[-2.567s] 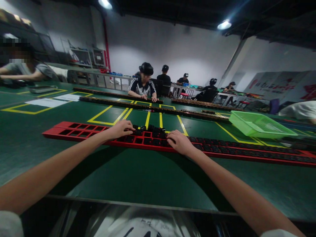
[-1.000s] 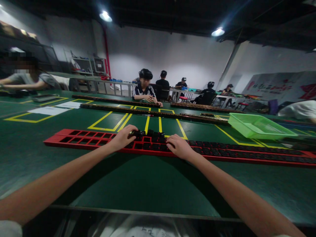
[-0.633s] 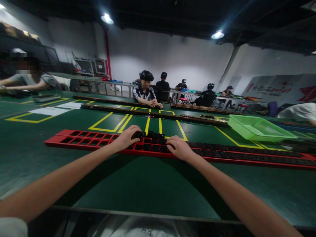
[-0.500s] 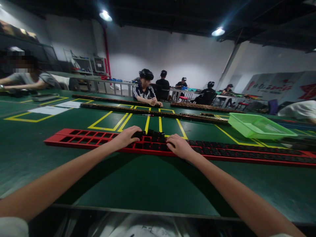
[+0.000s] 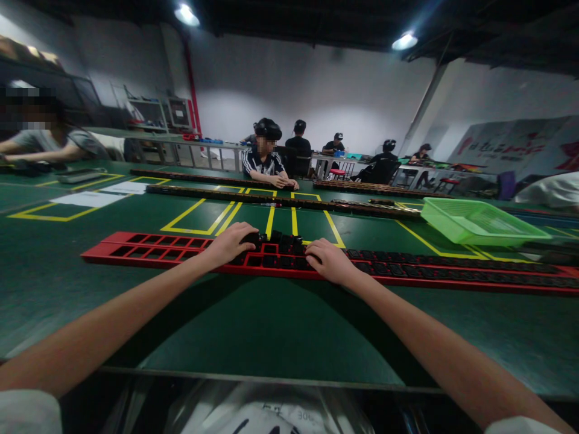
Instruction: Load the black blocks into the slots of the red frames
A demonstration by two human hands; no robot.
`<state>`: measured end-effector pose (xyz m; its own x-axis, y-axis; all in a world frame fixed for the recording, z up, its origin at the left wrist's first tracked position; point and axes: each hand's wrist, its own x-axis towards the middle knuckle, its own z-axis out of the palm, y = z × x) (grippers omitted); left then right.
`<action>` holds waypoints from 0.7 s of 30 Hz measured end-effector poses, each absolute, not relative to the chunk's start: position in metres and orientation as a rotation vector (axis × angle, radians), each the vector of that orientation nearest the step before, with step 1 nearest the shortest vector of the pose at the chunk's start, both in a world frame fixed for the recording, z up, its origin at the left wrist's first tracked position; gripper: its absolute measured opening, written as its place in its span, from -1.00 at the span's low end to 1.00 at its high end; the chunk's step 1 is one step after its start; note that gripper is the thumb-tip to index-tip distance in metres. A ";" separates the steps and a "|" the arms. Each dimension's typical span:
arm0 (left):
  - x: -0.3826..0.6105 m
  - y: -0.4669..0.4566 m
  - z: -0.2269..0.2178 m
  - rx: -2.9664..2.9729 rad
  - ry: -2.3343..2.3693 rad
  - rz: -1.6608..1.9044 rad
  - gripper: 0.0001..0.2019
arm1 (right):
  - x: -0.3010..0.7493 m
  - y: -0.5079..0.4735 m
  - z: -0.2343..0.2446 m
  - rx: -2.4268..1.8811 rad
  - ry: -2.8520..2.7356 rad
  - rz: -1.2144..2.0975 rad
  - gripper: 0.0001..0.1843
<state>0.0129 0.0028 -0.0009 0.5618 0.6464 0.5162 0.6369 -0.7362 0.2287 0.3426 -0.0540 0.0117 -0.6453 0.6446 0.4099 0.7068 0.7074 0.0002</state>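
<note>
The red frame (image 5: 271,272) extends beneath both hands (image 5: 231,242) (image 5: 330,260).

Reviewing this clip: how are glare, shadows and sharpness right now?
Head view: ceiling lamps flare overhead; head view: dark shadows lie on the green table near both forearms; head view: black pieces beside the left hand blend together, edges hard to make out.
</note>
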 end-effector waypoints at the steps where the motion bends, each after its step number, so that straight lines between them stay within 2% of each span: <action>1: 0.012 0.005 -0.001 2.772 1.167 0.912 -0.67 | 0.343 -0.054 0.012 -1.051 -2.536 -0.228 -0.81; 21: 0.019 0.002 0.003 2.939 1.256 0.846 -0.65 | 0.344 -0.049 0.007 -1.035 -2.518 -0.227 -0.81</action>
